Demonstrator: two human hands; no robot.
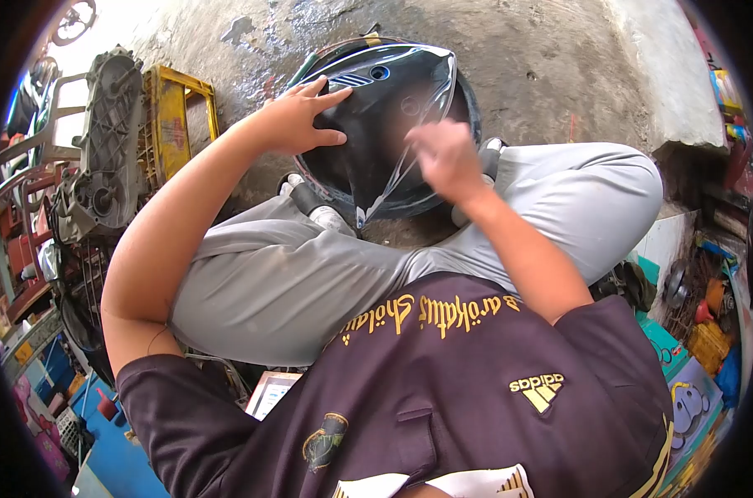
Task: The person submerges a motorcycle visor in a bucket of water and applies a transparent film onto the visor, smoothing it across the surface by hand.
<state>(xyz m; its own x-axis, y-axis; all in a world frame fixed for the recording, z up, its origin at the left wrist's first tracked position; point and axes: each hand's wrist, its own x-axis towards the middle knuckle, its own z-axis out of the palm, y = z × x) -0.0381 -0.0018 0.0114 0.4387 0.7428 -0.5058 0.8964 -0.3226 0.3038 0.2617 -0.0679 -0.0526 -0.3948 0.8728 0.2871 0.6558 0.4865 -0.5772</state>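
Observation:
A glossy black panel [352, 168], pointed at its near end and edged with a pale strip, lies over a round dark basin [474, 104] between the person's feet. My left hand [310, 118] rests on the panel's left side with its fingers spread, just below a blue-and-white striped mark. Over the panel's right edge is my right hand [448, 158], its fingers curled together and smeared by motion. Whether it holds anything cannot be made out.
Left of the basin stand a yellow crate [171, 116] and a grey metal engine casing [115, 141]. A raised concrete ledge [671, 75] is at the upper right. Tools and mixed parts are at the lower right. The concrete floor [551, 50] looks wet near the basin.

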